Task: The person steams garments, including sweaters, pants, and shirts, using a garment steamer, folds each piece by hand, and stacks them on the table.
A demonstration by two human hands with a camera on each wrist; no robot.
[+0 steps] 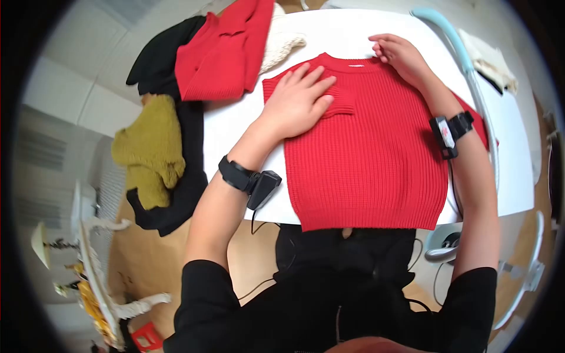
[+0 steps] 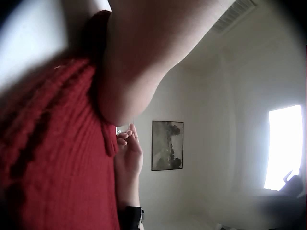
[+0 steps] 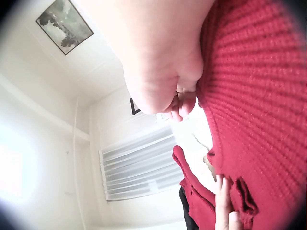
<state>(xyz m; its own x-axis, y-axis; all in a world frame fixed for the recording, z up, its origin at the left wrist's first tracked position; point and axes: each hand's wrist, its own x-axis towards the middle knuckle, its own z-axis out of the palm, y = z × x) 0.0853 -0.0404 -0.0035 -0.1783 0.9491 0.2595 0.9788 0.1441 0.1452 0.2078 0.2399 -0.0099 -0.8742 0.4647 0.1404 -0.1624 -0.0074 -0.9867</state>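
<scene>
A red ribbed sweater [image 1: 371, 159] lies spread on the white table, its neckline at the far side. One sleeve is folded across its upper left, the cuff [image 1: 341, 106] toward the middle. The left hand [image 1: 297, 103] rests flat on that folded sleeve, fingers spread. At the right shoulder the right hand [image 1: 406, 59] is held just above the neckline, fingers loosely bent with nothing in them; the other sleeve [image 1: 479, 126] reaches out under the right forearm. The left wrist view shows the left hand [image 2: 139, 62] against the red knit; the right wrist view shows the right hand [image 3: 163, 62] beside it.
A red cardigan [image 1: 220, 56], a black garment [image 1: 168, 50] and a cream knit [image 1: 282, 41] lie at the table's far left. An olive knit [image 1: 154, 147] hangs at the left edge. A light blue tube [image 1: 450, 35] curves along the right, near a white cloth [image 1: 485, 62].
</scene>
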